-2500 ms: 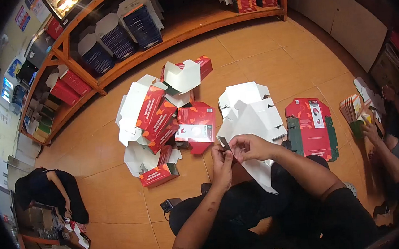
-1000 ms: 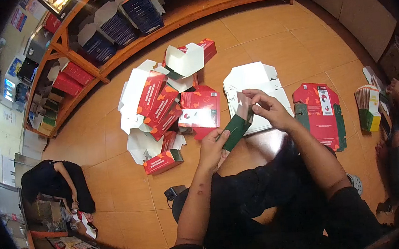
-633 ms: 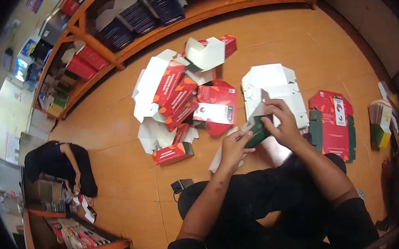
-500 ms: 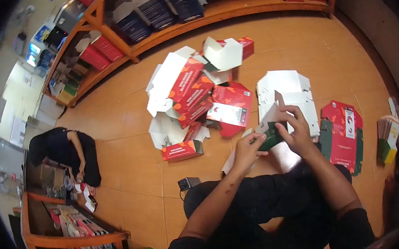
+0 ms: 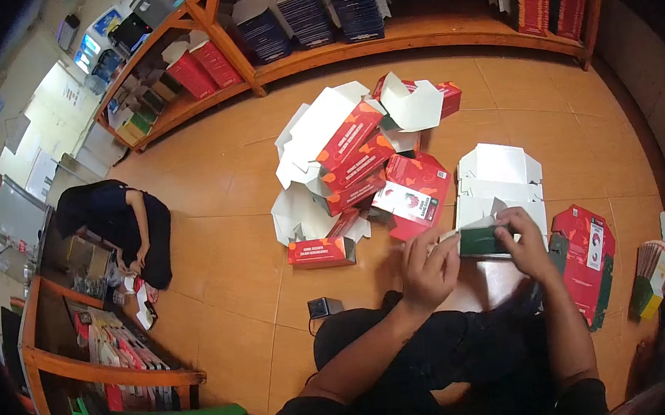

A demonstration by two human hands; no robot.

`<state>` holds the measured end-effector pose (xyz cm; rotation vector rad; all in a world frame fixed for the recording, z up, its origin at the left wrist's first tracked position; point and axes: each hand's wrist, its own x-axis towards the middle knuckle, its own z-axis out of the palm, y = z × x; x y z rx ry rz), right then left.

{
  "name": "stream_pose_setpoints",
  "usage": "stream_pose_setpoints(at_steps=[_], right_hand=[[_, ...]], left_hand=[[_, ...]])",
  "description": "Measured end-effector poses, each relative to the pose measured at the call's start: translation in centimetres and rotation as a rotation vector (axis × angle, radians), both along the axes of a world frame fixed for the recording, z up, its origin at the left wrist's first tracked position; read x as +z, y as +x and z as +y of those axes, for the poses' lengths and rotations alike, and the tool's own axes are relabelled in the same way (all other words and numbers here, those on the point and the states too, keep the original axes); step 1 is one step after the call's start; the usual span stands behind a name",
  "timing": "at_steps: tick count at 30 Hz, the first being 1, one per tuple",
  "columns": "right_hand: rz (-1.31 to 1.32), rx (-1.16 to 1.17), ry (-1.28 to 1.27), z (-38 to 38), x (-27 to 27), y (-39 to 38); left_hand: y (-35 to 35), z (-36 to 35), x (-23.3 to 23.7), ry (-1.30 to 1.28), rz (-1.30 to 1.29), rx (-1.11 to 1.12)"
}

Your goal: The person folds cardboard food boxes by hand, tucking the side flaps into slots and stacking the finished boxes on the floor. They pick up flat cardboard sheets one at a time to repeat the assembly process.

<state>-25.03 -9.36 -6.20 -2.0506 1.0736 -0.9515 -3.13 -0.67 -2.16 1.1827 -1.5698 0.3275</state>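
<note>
Left hand point(image 5: 429, 274), right hand point(image 5: 529, 246) flanking green panel point(image 5: 479, 240).

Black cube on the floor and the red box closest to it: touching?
Apart. Head view shows a strip of orange floor between the black cube and red box.

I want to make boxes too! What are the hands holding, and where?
A green card piece: the right hand pinches its right end. The left hand is at its left end, but I can't tell if it grips.
</note>
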Motion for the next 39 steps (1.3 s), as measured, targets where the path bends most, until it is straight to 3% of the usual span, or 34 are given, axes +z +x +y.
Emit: stream_pose_setpoints(at_steps=[1, 3, 4, 5, 7, 9, 11, 12, 16, 18, 19, 21, 25, 31, 36, 39], right_hand=[[-0.002, -0.009, 0.0, -0.3, -0.1, -0.7], [-0.172, -0.179, 0.11, -0.9, 0.2, -1.6], [-0.211, -0.238, 0.2, -0.3, 1.7, -1.6], [-0.207, -0.24, 0.198, -0.4, 1.6, -1.8], [-0.213, -0.141, 0.263, -0.2, 1.7, -2.3], [-0.138, -0.049, 0.173, 0.2, 1.2, -1.9], [-0.123, -0.019, 0.098, 1.3, 3.2, -0.7], [-0.099, -0.021, 0.099, 1.4, 3.3, -0.6], [-0.012, 0.071, 0.1, 1.3, 2.2, -0.7], [-0.026, 0.12, 0.111, 1.9, 2.3, -0.2], [-0.023, 0.117, 0.106, 1.8, 2.4, -0.2], [-0.025, 0.112, 0.184, 1.7, 2.9, -0.3], [-0.067, 0.097, 0.149, 1.9, 2.9, -0.1], [-0.1, 0.13, 0.194, 2.4, 2.8, 0.0], [-0.082, 0.318, 0.094, 2.1, 2.5, -0.4], [-0.031, 0.329, 0.105, 2.2, 3.3, -0.5]], left_hand=[[-0.2, 0.2, -0.4, 0.0, -0.002, -0.009], [-0.6, 0.6, -1.5, 0.081, 0.37, -0.161], [-0.7, 0.9, -2.0, 0.295, 0.452, -0.159], [-0.6, 0.7, -2.3, 0.293, 0.457, -0.162], [-1.0, 0.2, -2.7, 0.729, 0.648, -0.274], [-1.6, -0.8, -4.9, 0.773, 0.66, -0.345], [-1.9, -1.5, -5.4, 0.886, 0.919, -0.385], [-1.5, -2.2, -7.5, 0.832, 0.899, -0.458], [-1.4, -0.8, -5.0, 0.993, 0.691, -0.482], [-1.7, -0.2, -4.4, 0.945, 0.304, -0.276], [-2.0, -0.6, -4.1, 0.967, 0.301, -0.293], [-2.3, -0.5, -4.0, 0.803, 0.449, -0.106], [-1.8, -1.3, -5.0, 0.746, 0.584, -0.05], [-1.8, -0.3, -3.6, 0.739, 0.384, -0.155], [-2.2, 0.1, -3.0, 0.707, 0.169, -0.366], [-1.9, 0.2, -3.3, 0.676, 0.172, -0.414]])
